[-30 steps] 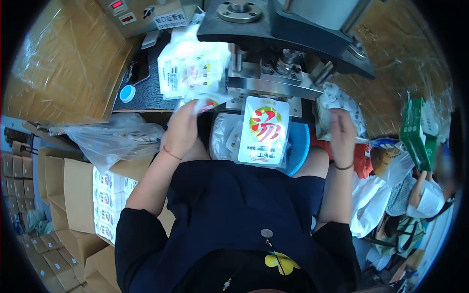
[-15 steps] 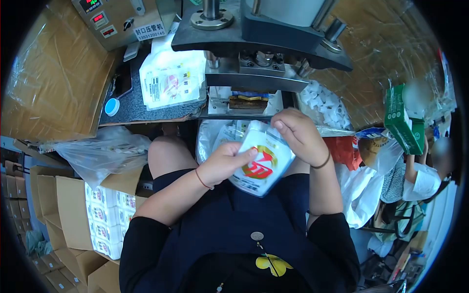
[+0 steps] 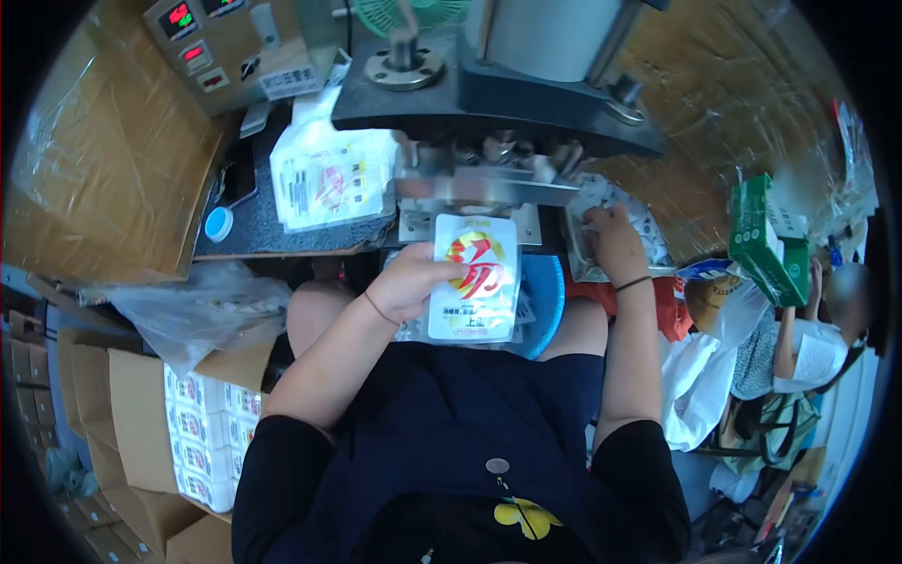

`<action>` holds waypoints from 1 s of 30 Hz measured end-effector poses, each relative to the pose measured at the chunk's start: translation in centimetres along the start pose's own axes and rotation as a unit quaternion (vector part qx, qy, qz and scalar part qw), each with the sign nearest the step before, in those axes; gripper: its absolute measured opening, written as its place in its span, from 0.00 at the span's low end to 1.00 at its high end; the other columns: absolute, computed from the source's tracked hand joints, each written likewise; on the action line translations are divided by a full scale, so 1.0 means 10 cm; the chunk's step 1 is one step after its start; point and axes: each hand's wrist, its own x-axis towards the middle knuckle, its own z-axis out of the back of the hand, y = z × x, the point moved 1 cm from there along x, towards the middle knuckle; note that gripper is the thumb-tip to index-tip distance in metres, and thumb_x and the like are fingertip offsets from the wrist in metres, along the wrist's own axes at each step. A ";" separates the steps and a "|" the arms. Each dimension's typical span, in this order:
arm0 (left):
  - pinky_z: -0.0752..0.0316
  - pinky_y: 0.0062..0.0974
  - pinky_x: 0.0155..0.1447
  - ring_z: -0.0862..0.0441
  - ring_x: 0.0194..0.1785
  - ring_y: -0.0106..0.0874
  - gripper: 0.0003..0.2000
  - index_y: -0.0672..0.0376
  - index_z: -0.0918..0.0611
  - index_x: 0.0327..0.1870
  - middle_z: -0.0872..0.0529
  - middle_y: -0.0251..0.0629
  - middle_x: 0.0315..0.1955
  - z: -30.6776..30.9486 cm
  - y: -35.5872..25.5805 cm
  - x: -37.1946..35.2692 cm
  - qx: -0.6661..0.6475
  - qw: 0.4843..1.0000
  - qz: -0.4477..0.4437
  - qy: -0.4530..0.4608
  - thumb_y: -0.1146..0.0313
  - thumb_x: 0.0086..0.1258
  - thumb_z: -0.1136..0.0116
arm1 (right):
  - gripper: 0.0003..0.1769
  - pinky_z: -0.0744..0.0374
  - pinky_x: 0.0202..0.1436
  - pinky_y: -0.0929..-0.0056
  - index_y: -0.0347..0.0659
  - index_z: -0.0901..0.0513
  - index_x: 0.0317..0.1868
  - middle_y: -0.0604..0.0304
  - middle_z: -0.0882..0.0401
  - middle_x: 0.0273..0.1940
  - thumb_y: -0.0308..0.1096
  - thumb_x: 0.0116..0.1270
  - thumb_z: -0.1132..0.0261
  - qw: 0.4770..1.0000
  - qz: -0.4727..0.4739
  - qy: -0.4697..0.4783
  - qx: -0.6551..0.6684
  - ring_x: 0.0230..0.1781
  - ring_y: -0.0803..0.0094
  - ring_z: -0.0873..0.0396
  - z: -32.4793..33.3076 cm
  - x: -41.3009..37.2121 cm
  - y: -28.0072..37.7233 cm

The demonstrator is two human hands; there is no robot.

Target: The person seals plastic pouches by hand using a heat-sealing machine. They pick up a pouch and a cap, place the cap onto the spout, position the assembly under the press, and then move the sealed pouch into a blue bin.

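Upright in my left hand (image 3: 409,282) is a white pouch (image 3: 474,310) with a large red character on a yellow-green ring; my fingers are closed on its left edge, the thumb lying on its front. My right hand (image 3: 618,246) reaches into a tray of small white plastic pieces (image 3: 631,211), fingers bent down among them. Whatever its fingertips hold is too small to make out. Behind the pouch's top edge is the press (image 3: 507,188), its lower head blurred by motion. Below the press, a blue basin (image 3: 550,305) with more pouches is partly hidden by the held one.
A stack of white pouches (image 3: 334,183) lies on the left ledge beside a blue-white cap (image 3: 218,224). An open carton (image 3: 141,414) holds packed pouches. A control box (image 3: 216,47) stands back left. A green box (image 3: 761,240) and another person (image 3: 813,343) are at right.
My right hand has left the pouch and moved right to the tray of white pieces. The pouch, in my left hand, has turned upright and shifted up and left. The press head has moved.
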 end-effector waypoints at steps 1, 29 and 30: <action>0.17 0.32 0.60 0.12 0.53 0.31 0.18 0.70 0.20 0.61 0.12 0.44 0.53 0.06 0.07 0.03 0.007 1.000 -0.012 -0.012 0.78 0.71 0.36 | 0.13 0.18 0.51 0.48 0.44 0.18 0.52 0.39 0.25 0.52 0.29 0.67 0.35 1.000 -0.008 -0.008 0.005 0.47 0.39 0.18 -0.02 0.00 0.00; 0.24 0.22 0.37 0.18 0.31 0.18 0.10 0.66 0.11 0.41 0.12 0.35 0.27 -0.13 0.43 -0.83 0.418 0.868 -0.234 -0.129 0.69 0.66 0.28 | 0.14 0.20 0.41 0.70 0.33 0.13 0.47 0.54 0.17 0.42 0.28 0.62 0.24 0.838 0.130 -0.051 0.528 0.40 0.67 0.15 0.86 -0.87 1.55; 0.23 0.22 0.37 0.18 0.32 0.18 0.10 0.66 0.11 0.41 0.11 0.35 0.28 -0.20 0.45 -0.86 0.414 0.872 -0.234 -0.115 0.68 0.67 0.29 | 0.14 0.20 0.43 0.70 0.35 0.13 0.47 0.55 0.17 0.41 0.28 0.61 0.24 0.857 0.157 -0.058 0.488 0.39 0.66 0.16 0.85 -0.87 1.60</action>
